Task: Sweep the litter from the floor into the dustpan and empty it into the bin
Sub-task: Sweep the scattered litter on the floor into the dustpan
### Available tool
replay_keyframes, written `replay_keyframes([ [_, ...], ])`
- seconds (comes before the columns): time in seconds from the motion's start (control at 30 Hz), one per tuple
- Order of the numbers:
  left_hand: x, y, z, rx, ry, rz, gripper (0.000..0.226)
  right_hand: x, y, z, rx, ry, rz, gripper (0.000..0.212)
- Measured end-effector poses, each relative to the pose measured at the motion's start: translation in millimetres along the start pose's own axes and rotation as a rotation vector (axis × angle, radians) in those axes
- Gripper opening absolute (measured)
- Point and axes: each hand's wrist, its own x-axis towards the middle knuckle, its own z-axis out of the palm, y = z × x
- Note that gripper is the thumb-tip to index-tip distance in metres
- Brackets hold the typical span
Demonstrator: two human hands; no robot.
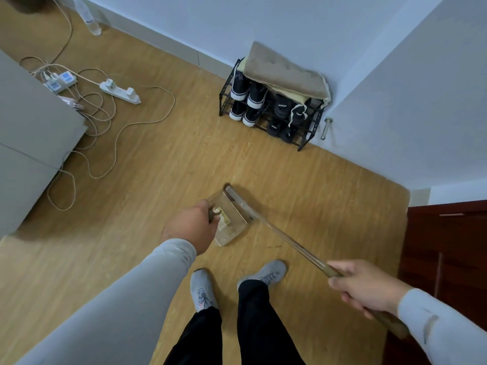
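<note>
A clear plastic dustpan (232, 227) sits on the wooden floor in front of my feet, with a yellowish scrap of litter (225, 216) inside it. My left hand (191, 227) grips the dustpan's brown handle from the left. My right hand (366, 287) grips the brown grip of a long clear broom stick (290, 242). The broom's pale head (238, 198) lies along the dustpan's far right edge. A few dark specks (274, 246) lie on the floor right of the pan. No bin is in view.
A black shoe rack (271, 106) with shoes and a folded cushion stands against the wall ahead. Power strips and tangled cables (105, 106) spread over the floor at left, beside a grey sofa (29, 133). A dark red door (448, 246) is at right. A water bottle (89, 18) stands far left.
</note>
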Motion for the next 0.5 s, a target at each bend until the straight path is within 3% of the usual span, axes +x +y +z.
replay_keyframes([
  [0.23, -0.9, 0.2, 0.7, -0.034, -0.002, 0.010, 0.021, 60.8, -37.7, 26.0, -0.233, 0.194, 0.000, 0.048],
  [0.4, 1.6, 1.7, 1.3, -0.001, 0.009, 0.009, 0.023, 64.3, -53.7, 61.5, -0.382, 0.020, 0.023, 0.037],
  [0.5, 2.2, 3.6, -1.3, 0.016, -0.001, 0.005, 0.022, 40.0, -29.6, 29.1, -0.208, -0.064, -0.002, 0.049],
])
